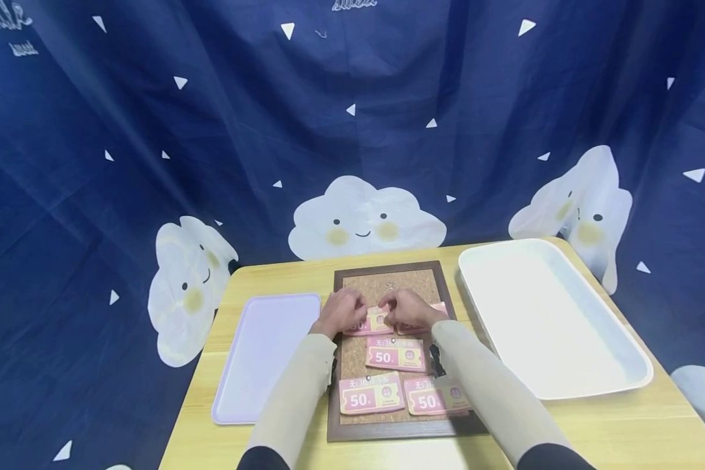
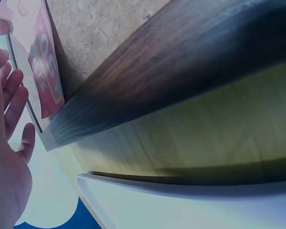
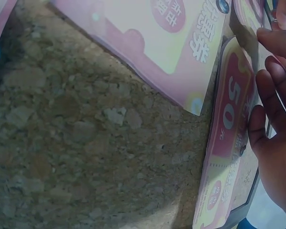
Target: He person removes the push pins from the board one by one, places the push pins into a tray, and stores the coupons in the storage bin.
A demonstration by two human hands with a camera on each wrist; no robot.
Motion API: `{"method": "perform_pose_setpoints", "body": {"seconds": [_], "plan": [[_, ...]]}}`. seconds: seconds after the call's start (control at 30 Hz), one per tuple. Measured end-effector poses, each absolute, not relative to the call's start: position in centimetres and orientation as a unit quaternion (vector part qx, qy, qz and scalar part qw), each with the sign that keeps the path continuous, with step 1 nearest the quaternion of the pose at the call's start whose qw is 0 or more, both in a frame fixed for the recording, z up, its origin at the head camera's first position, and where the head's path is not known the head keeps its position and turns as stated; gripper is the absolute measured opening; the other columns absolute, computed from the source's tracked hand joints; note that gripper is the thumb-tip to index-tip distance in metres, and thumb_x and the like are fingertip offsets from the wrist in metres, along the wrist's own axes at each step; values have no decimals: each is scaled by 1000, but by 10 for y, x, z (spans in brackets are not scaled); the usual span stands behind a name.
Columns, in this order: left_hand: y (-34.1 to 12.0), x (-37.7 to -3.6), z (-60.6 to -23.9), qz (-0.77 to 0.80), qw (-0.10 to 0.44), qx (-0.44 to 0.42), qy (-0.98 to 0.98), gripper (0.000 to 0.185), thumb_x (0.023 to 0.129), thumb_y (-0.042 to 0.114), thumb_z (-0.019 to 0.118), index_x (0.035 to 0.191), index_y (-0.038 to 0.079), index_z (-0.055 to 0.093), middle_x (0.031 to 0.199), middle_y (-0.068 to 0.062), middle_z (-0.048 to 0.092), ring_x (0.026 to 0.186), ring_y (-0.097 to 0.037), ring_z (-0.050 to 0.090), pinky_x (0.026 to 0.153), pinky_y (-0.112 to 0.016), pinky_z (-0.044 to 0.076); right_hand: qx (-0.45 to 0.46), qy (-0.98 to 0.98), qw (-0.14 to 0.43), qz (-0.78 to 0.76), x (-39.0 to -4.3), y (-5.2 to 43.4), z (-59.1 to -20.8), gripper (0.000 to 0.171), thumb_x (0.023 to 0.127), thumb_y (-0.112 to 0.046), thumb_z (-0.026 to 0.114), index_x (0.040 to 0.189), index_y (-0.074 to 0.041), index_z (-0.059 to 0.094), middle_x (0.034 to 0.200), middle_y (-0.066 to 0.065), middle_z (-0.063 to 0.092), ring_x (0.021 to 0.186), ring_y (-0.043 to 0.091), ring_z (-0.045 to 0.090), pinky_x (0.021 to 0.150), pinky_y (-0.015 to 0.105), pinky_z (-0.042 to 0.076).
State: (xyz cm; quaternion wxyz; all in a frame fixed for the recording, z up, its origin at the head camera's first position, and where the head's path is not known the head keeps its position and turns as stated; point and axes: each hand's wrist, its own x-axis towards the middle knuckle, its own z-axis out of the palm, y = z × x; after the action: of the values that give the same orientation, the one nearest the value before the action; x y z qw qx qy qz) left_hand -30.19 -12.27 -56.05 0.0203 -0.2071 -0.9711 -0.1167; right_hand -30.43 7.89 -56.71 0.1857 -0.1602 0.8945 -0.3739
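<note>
A brown-framed cork board (image 1: pixel 352 385) lies on the table with several pink coupons marked 50 on it. At its upper left, my left hand (image 1: pixel 343 310) holds the left end of one coupon (image 1: pixel 376 321), the thumb lying on its face in the left wrist view. My right hand (image 1: pixel 410 308) is at that coupon's other end. Between its thumb and index finger, a small shiny pin (image 3: pixel 275 20) shows in the right wrist view. A second coupon (image 1: pixel 440 307) lies partly hidden under my right hand. Below are a middle coupon (image 1: pixel 395 356) and two lower ones, left (image 1: pixel 371 395) and right (image 1: pixel 435 397).
To the board's left lies a flat lilac tray (image 1: pixel 270 352). A deep white tray (image 1: pixel 546 313) stands to its right. Small shiny pieces (image 1: pixel 390 286) sit near the board's top edge. A dark blue curtain (image 1: pixel 388 85) hangs behind the table.
</note>
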Motion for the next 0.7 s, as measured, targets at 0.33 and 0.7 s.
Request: {"method": "perform_pose_setpoints", "body": {"seconds": [0.33, 0.7], "plan": [[-118, -303, -556, -106, 68, -220, -967, 10, 72, 31, 56, 76, 25, 62, 76, 12, 57, 73, -7, 52, 68, -25, 44, -147, 882, 185, -407, -305, 84, -562, 42, 65, -9, 72, 106, -16, 63, 78, 0, 61, 65, 13, 58, 59, 27, 48], [-121, -304, -558, -100, 108, -243, -959, 14, 69, 32, 57, 78, 23, 64, 79, 10, 59, 75, -10, 55, 67, -26, 45, -113, 864, 179, -457, -304, 92, -554, 44, 65, -6, 70, 107, -16, 63, 84, 4, 59, 69, 17, 59, 59, 28, 49]]}}
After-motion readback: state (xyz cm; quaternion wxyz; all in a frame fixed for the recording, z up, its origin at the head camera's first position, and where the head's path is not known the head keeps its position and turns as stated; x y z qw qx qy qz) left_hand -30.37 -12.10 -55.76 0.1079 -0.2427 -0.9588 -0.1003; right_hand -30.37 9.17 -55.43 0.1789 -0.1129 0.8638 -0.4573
